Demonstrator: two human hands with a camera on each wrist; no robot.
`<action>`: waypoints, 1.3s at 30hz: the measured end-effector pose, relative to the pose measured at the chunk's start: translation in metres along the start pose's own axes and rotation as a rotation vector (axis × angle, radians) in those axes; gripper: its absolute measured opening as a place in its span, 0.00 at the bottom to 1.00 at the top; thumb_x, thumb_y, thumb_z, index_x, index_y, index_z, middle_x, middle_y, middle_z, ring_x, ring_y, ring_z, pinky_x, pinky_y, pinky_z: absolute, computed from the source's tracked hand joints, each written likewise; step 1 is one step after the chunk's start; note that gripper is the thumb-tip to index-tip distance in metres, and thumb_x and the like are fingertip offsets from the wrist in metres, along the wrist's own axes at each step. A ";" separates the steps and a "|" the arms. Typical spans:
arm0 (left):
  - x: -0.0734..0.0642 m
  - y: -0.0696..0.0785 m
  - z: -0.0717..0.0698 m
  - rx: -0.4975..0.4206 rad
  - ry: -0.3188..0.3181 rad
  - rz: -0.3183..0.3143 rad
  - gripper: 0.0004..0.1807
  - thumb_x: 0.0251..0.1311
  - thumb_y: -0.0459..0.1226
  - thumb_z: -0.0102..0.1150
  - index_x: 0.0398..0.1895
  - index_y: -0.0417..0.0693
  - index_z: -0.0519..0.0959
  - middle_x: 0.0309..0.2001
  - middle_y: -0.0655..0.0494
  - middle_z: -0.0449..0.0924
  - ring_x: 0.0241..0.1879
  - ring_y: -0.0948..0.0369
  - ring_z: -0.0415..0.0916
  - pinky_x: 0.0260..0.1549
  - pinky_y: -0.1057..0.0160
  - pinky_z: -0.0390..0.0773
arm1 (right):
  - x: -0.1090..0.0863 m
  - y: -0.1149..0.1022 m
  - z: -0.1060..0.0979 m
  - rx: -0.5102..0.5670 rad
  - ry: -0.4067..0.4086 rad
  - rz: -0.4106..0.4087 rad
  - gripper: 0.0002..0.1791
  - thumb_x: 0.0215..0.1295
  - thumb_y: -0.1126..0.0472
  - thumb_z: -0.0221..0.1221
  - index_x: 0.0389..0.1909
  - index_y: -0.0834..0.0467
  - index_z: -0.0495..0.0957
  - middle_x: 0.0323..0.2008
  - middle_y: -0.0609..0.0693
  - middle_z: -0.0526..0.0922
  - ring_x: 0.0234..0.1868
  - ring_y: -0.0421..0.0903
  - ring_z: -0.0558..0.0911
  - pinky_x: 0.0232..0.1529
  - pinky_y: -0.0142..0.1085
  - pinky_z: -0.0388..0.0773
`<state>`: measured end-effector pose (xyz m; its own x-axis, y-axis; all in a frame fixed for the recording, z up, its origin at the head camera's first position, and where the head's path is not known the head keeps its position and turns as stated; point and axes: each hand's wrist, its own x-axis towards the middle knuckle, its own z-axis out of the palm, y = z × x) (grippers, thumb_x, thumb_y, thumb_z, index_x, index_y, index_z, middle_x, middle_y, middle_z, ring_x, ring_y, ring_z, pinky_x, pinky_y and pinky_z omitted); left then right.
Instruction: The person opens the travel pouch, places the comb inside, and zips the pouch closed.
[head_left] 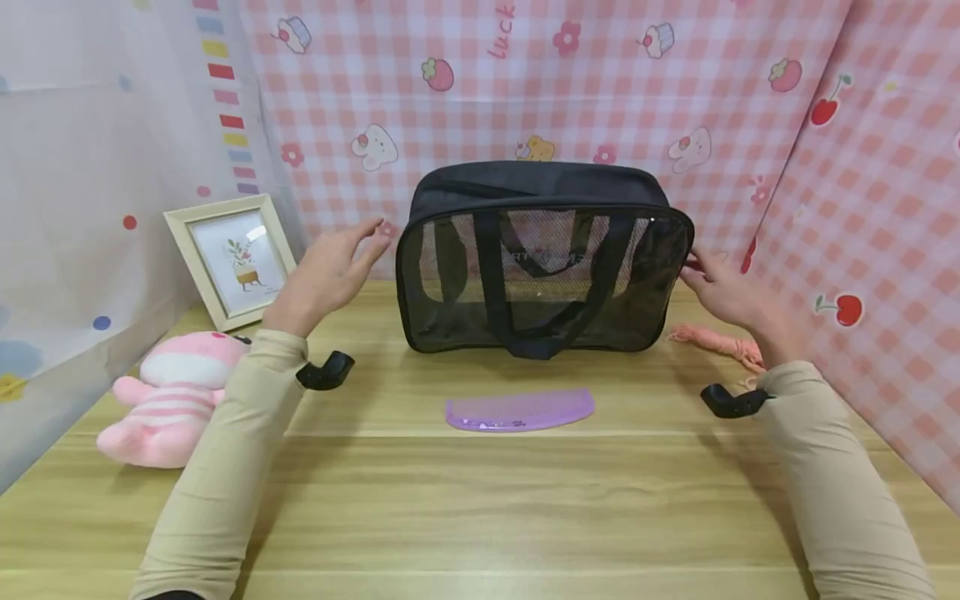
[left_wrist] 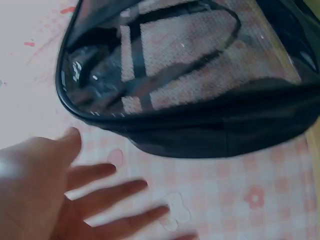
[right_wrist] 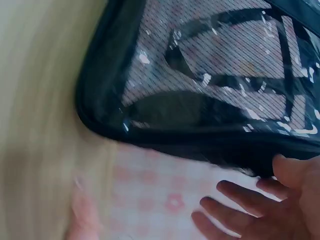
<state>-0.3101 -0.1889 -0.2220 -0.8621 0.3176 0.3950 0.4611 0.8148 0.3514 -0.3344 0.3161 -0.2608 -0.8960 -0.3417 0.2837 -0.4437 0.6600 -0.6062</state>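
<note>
A black bag (head_left: 547,287) with clear, mesh-backed panels and dark straps stands upright on the table. My left hand (head_left: 330,271) hovers to its left, apart from it, fingers extended and holding nothing. In the left wrist view that hand (left_wrist: 95,195) shows spread fingers beside the bag's side (left_wrist: 220,135). At the bag's right side is my right hand (head_left: 723,292). The right wrist view has its thumb against or very near the dark side, with the other fingers of the hand (right_wrist: 265,200) straight and spread. A purple comb (head_left: 520,410) lies in front of the bag.
On the left, a framed picture (head_left: 238,262) leans behind a pink-and-white plush toy (head_left: 168,400). A coral-coloured bundle of cord (head_left: 720,343) lies right of the bag, partly behind my right arm. Checked fabric (head_left: 517,100) hangs behind the wooden table (head_left: 510,508).
</note>
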 end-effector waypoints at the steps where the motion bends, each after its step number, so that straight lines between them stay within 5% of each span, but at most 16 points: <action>1: 0.000 0.003 0.000 -0.031 0.018 0.015 0.32 0.72 0.53 0.35 0.70 0.44 0.61 0.63 0.41 0.67 0.59 0.44 0.68 0.57 0.45 0.68 | 0.001 0.002 0.004 0.060 0.009 0.002 0.29 0.75 0.66 0.37 0.73 0.64 0.41 0.66 0.73 0.54 0.64 0.66 0.60 0.59 0.54 0.66; 6: -0.002 0.016 0.004 -0.128 0.065 0.112 0.26 0.70 0.48 0.46 0.65 0.43 0.69 0.57 0.43 0.75 0.43 0.50 0.80 0.39 0.52 0.81 | 0.004 0.011 0.022 0.355 0.025 0.038 0.26 0.75 0.66 0.31 0.71 0.61 0.37 0.56 0.69 0.64 0.48 0.39 0.76 0.45 0.30 0.78; 9: -0.002 0.019 0.007 -0.103 0.127 0.209 0.22 0.68 0.41 0.52 0.61 0.39 0.72 0.51 0.41 0.78 0.39 0.52 0.82 0.35 0.55 0.83 | 0.006 0.014 0.028 0.468 0.076 0.042 0.22 0.74 0.69 0.31 0.66 0.61 0.42 0.50 0.60 0.69 0.40 0.31 0.77 0.41 0.27 0.79; 16: -0.001 0.012 0.016 -0.035 0.290 0.343 0.17 0.59 0.27 0.60 0.53 0.35 0.77 0.40 0.42 0.82 0.35 0.52 0.83 0.33 0.58 0.83 | 0.013 0.013 0.033 0.736 0.459 0.100 0.08 0.68 0.74 0.45 0.40 0.59 0.68 0.28 0.43 0.76 0.28 0.34 0.78 0.31 0.24 0.80; 22: 0.002 0.010 0.020 -0.025 0.339 0.377 0.17 0.58 0.26 0.61 0.52 0.33 0.78 0.39 0.41 0.82 0.32 0.52 0.83 0.32 0.57 0.84 | 0.011 0.011 0.028 0.836 0.582 0.146 0.15 0.65 0.76 0.51 0.24 0.58 0.79 0.21 0.45 0.81 0.22 0.36 0.81 0.29 0.26 0.81; 32: 0.003 0.012 0.023 -0.013 0.334 0.392 0.16 0.58 0.28 0.61 0.50 0.33 0.78 0.38 0.42 0.82 0.32 0.54 0.83 0.32 0.59 0.84 | 0.009 0.012 0.027 0.889 0.741 0.173 0.10 0.62 0.76 0.55 0.25 0.62 0.80 0.19 0.48 0.82 0.20 0.38 0.82 0.28 0.27 0.82; 39: 0.002 0.011 0.020 0.001 0.342 0.384 0.16 0.58 0.28 0.61 0.50 0.33 0.78 0.38 0.41 0.82 0.31 0.53 0.83 0.31 0.58 0.84 | 0.015 0.008 0.025 0.869 0.749 0.167 0.06 0.60 0.74 0.58 0.27 0.63 0.81 0.20 0.48 0.82 0.21 0.38 0.82 0.28 0.28 0.82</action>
<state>-0.3110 -0.1693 -0.2347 -0.5126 0.4175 0.7503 0.7309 0.6708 0.1261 -0.3504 0.2999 -0.2796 -0.8584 0.3798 0.3448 -0.4158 -0.1217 -0.9013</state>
